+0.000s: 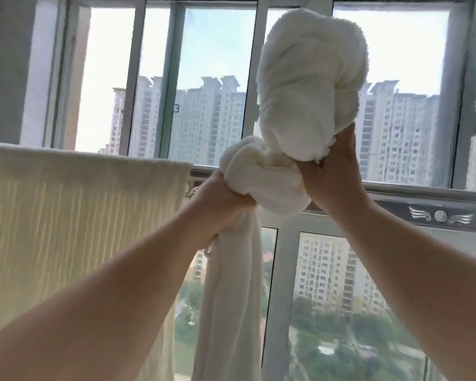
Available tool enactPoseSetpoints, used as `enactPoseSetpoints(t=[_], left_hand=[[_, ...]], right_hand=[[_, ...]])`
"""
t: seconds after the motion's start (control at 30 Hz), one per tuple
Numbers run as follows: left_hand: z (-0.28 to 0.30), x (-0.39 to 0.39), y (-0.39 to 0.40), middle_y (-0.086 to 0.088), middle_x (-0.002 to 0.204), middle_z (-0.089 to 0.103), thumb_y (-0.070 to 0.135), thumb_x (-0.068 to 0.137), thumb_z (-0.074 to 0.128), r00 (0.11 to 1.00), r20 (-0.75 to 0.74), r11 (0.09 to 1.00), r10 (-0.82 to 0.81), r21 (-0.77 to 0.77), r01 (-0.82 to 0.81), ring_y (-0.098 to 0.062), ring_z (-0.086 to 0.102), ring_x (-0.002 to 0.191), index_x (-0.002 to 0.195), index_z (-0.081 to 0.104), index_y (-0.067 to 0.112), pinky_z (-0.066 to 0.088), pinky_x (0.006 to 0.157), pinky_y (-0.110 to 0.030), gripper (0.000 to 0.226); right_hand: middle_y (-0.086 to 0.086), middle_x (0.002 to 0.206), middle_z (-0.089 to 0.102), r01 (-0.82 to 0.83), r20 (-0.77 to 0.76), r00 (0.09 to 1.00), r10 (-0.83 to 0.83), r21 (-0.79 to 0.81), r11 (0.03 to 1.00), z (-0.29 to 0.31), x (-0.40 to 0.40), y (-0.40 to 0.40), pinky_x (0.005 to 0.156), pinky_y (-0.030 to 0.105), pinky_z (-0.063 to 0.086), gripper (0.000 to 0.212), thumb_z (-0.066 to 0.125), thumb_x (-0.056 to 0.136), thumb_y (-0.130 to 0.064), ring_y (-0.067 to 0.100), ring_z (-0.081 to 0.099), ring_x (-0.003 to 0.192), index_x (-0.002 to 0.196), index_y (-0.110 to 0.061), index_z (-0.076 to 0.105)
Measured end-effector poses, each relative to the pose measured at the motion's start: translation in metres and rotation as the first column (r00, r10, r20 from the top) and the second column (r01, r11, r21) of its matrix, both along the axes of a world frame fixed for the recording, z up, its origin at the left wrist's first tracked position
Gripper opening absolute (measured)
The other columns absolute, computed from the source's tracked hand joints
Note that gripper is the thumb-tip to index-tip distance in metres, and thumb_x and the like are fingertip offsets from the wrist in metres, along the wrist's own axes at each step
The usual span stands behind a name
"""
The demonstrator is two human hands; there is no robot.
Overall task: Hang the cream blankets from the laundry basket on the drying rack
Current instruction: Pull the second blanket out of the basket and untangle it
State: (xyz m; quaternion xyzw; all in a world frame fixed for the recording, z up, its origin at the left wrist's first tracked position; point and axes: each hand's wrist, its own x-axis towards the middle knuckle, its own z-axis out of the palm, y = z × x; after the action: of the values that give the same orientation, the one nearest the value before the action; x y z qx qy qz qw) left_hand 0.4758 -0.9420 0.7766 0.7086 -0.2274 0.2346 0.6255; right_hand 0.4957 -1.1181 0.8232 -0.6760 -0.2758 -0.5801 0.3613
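Observation:
A bunched cream blanket is raised in front of the window, held by both hands. My left hand grips its twisted middle, and a long tail hangs straight down below that fist. My right hand clutches the fabric just to the right, with a thick wad flipped up above it. The grey bar of the drying rack runs across behind my hands at about wrist height. Another cream blanket hangs spread flat over the rack on the left. The laundry basket is out of view.
Tall window frames stand close behind the rack, with apartment towers and trees outside. A decorated fitting sits on the rack bar at right. The bar between the hung blanket and that fitting is bare apart from the held blanket.

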Motion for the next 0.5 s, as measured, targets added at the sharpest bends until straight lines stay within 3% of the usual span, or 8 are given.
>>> enactPoseSetpoints(t=[0.13,0.27,0.4,0.5], left_hand=[[0.031,0.029,-0.041,-0.006,0.1,0.068,0.024,0.057,0.07,0.983,0.044,0.983,0.18,0.031,-0.181,-0.024,0.065,0.092,0.112,0.057,0.022,0.055,0.083,-0.046,0.057],[0.063,0.058,-0.062,-0.001,0.096,0.063,0.028,0.06,0.066,0.946,0.11,0.945,0.305,0.092,-0.315,-0.019,0.06,0.088,0.114,0.052,0.021,0.052,0.075,-0.033,0.056],[0.077,0.088,-0.063,0.015,0.074,0.053,0.025,0.068,0.066,0.913,0.185,0.895,0.364,0.204,-0.398,0.003,0.049,0.065,0.085,0.048,0.033,0.037,0.046,-0.017,0.027],[0.083,0.111,-0.057,0.013,0.071,0.053,0.028,0.067,0.067,0.914,0.186,0.861,0.36,0.312,-0.402,0.0,0.05,0.06,0.082,0.047,0.032,0.038,0.042,-0.018,0.026]], right_hand=[[0.007,0.146,0.035,0.097,-0.026,0.995,-0.098,-0.046,0.994,0.025,0.031,-0.042,0.094,0.03,0.036,0.085,0.06,0.073,-0.032,0.023,0.039,0.128,0.146,-0.013,0.021],[0.002,0.151,0.029,0.134,-0.046,0.989,-0.138,-0.082,0.988,0.047,0.062,-0.064,0.104,0.044,0.037,0.088,0.056,0.073,-0.034,0.025,0.034,0.135,0.149,-0.019,0.014],[0.006,0.153,0.024,0.194,-0.071,0.977,-0.202,-0.105,0.975,0.059,0.088,-0.076,0.104,0.051,0.037,0.094,0.066,0.079,-0.036,0.032,0.036,0.134,0.15,-0.019,0.007],[0.003,0.154,0.023,0.26,-0.128,0.952,-0.279,-0.149,0.954,0.067,0.109,-0.076,0.102,0.05,0.039,0.097,0.068,0.078,-0.041,0.031,0.035,0.135,0.149,-0.023,0.004]])
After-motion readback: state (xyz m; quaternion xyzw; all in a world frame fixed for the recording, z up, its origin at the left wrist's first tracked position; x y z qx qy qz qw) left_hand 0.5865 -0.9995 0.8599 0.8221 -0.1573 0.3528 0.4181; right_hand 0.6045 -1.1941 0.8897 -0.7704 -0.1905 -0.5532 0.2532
